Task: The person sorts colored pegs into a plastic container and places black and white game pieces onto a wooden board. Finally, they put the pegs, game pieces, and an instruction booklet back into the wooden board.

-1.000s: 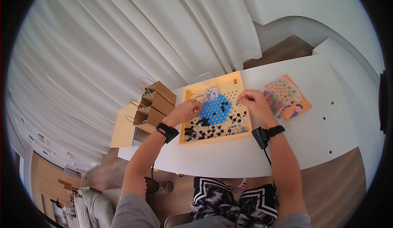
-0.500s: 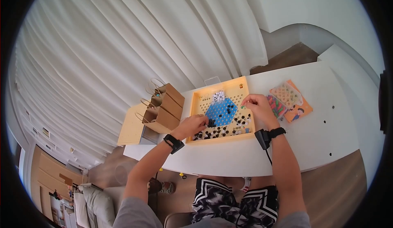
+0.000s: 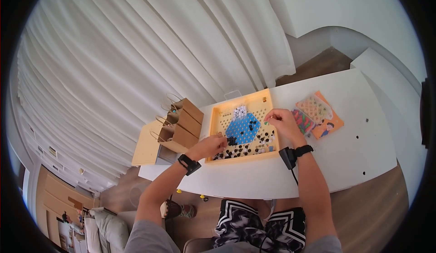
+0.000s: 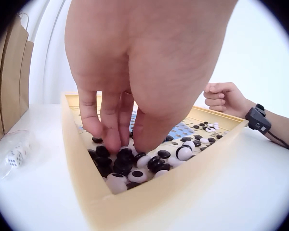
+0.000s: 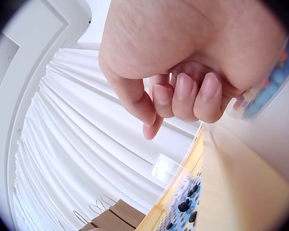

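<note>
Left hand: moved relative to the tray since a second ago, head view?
Yes: the left hand moved from beside the blue hexagon toward the near-left corner of the tray.

The game tray [image 3: 247, 158] is pale yellow, its floor dotted with dark holes around a blue hexagon [image 3: 234, 128] speckled with pale ones. At the hexagon's 12 o'clock the heaped pieces [image 3: 240, 112] are white with dark specks; between 7 and 8 there is a cluster of black pieces [image 3: 232, 141]. Two-tone pieces [image 4: 137, 175] wear a black spot on white. Taking the tray as the dial, at 3 o'clock an orange booklet [image 3: 328, 128] bears a printed cartoon, beside a clear box [image 3: 303, 121] of red, green and blue pieces; at 9, kraft-brown paper bags [image 3: 184, 130]; at 12, a white curtain [image 3: 159, 48]; near 6, black-and-white shorts [image 3: 281, 221] with angular stripes.
</note>
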